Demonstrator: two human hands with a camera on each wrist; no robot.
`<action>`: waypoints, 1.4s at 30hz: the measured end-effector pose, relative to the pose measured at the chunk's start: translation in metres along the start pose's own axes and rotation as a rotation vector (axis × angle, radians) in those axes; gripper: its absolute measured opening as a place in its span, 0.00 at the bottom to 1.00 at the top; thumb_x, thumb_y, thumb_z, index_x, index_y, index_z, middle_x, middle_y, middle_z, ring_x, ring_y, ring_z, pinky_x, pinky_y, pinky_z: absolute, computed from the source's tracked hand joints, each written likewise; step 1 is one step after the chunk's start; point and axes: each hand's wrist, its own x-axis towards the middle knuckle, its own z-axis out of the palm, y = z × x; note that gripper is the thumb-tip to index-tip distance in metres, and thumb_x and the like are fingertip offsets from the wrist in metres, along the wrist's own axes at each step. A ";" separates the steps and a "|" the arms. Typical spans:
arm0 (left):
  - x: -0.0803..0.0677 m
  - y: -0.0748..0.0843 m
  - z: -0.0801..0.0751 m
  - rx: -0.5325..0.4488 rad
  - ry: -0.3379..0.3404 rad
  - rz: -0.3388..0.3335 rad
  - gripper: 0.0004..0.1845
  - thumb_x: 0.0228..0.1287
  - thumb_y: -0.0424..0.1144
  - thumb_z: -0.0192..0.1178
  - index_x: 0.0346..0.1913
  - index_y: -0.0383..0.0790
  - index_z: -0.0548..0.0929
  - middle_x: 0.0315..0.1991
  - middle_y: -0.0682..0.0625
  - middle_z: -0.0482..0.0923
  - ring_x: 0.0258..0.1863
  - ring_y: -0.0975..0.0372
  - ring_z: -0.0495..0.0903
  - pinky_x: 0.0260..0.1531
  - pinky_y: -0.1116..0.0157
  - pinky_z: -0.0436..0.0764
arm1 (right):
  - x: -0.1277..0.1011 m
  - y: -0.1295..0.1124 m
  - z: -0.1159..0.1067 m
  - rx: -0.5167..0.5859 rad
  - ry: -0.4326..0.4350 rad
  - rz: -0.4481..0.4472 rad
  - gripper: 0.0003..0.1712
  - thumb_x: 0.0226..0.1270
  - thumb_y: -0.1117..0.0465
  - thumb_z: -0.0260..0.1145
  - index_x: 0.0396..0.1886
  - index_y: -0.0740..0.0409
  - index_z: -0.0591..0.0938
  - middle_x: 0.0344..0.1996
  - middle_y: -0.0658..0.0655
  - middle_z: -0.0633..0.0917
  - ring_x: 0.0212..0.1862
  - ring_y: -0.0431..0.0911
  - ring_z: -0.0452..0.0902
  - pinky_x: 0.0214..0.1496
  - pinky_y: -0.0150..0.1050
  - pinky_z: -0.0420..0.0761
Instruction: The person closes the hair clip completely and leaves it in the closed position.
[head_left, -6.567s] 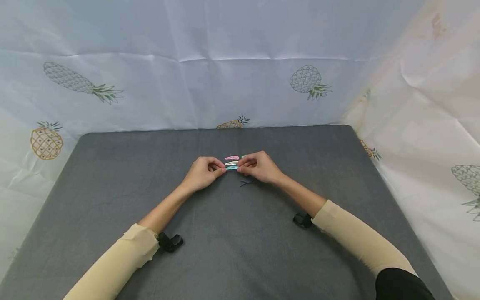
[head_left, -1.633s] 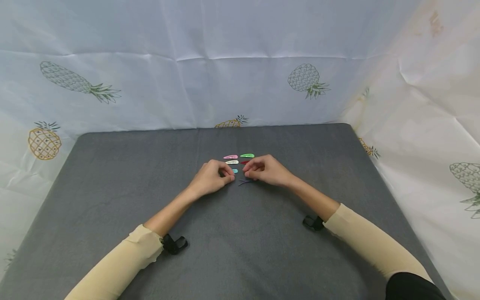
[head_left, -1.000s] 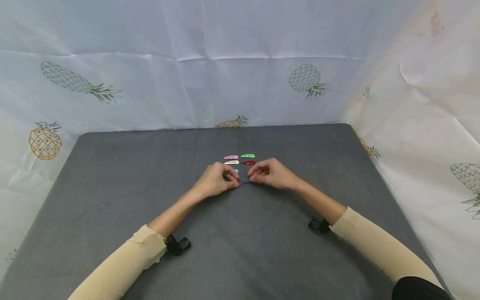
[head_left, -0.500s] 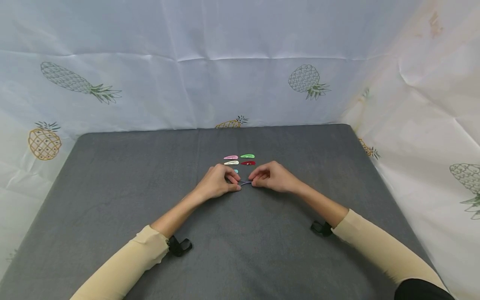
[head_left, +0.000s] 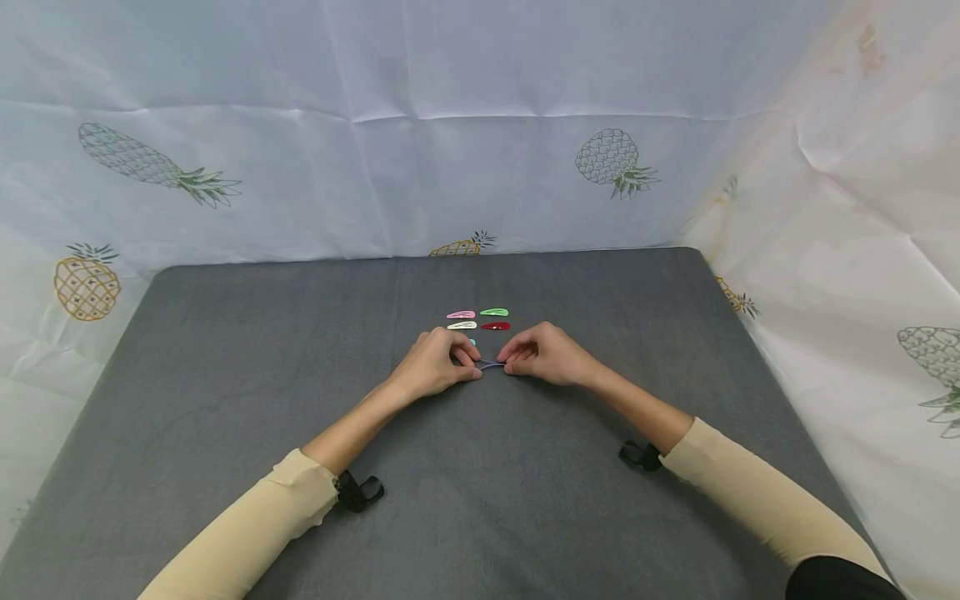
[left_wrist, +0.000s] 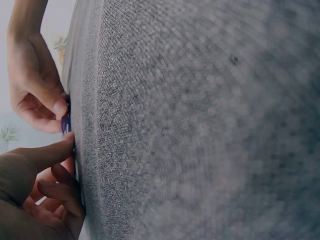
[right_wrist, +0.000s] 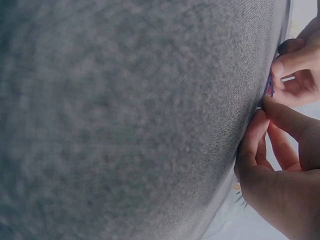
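A purple snap hair clip [head_left: 491, 364], its two arms spread apart at the left end, lies between both hands low over the grey table. My left hand [head_left: 438, 362] holds that spread end between thumb and fingers. My right hand [head_left: 546, 356] pinches the narrow right end with thumb and forefinger. In the left wrist view the purple hair clip [left_wrist: 66, 122] shows between the fingertips of both hands, right at the cloth. A blue hair clip [head_left: 472, 342] peeks out behind my left fingers, mostly hidden.
Beyond the hands, a pink clip [head_left: 461, 315] and a cream clip [head_left: 462, 325] lie left of a green clip [head_left: 494, 312] and a red clip [head_left: 495, 326]. Grey cloth covers the table [head_left: 300, 333]; a white pineapple-print curtain [head_left: 480, 167] hangs behind it.
Both hands have left the blue clip and come nearer and slightly rightward to the purple clip, now gripped at both ends. The red and green clips are uncovered. Over the last half second they barely move.
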 end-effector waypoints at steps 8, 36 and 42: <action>-0.001 0.001 0.000 0.004 -0.004 0.012 0.07 0.64 0.36 0.79 0.43 0.39 0.93 0.32 0.49 0.92 0.30 0.66 0.85 0.39 0.66 0.81 | 0.000 0.000 0.001 -0.019 0.015 -0.011 0.06 0.72 0.65 0.76 0.45 0.61 0.93 0.35 0.58 0.94 0.33 0.37 0.83 0.38 0.29 0.81; -0.003 0.003 -0.001 -0.004 -0.065 0.009 0.06 0.67 0.42 0.78 0.37 0.43 0.93 0.29 0.53 0.90 0.27 0.69 0.82 0.32 0.68 0.78 | 0.005 -0.002 0.004 -0.074 0.027 -0.012 0.03 0.70 0.62 0.78 0.36 0.57 0.92 0.29 0.51 0.91 0.30 0.38 0.81 0.37 0.30 0.80; -0.003 0.006 0.001 0.022 -0.074 -0.011 0.07 0.65 0.43 0.79 0.37 0.45 0.93 0.28 0.55 0.90 0.26 0.69 0.82 0.32 0.68 0.77 | 0.004 -0.002 0.003 -0.058 0.029 -0.003 0.03 0.72 0.63 0.76 0.36 0.56 0.92 0.29 0.52 0.90 0.31 0.39 0.81 0.37 0.31 0.80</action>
